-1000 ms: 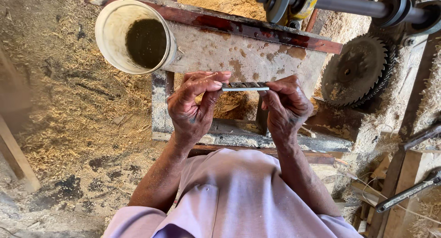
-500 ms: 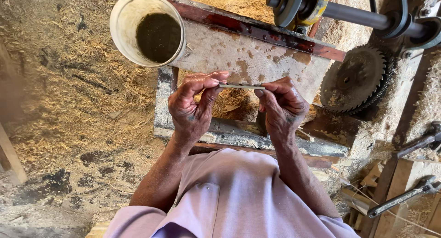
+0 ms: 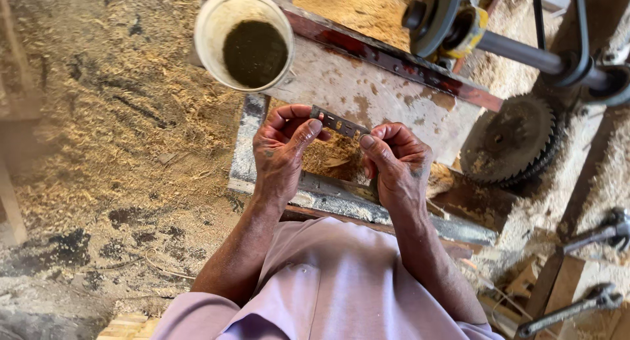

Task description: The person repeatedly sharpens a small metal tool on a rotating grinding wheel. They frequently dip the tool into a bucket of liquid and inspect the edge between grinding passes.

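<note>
A thin flat metal blade (image 3: 339, 123) with small slots is held between both of my hands, level with my chest. My left hand (image 3: 283, 151) pinches its left end between thumb and fingers. My right hand (image 3: 394, 161) grips its right end with the thumb on top. Both hands hover above a worn metal machine table (image 3: 367, 91) with a red painted rail.
A white bucket (image 3: 244, 38) of dark liquid stands on the table's far left corner. A toothed circular saw blade (image 3: 512, 140) and a shaft with a pulley (image 3: 459, 22) sit at the right. Sawdust covers the floor. Wrenches (image 3: 577, 307) lie at lower right.
The view has shifted, so the bucket and table appear further right. My hands have turned the blade slightly, tilting its right end downward.
</note>
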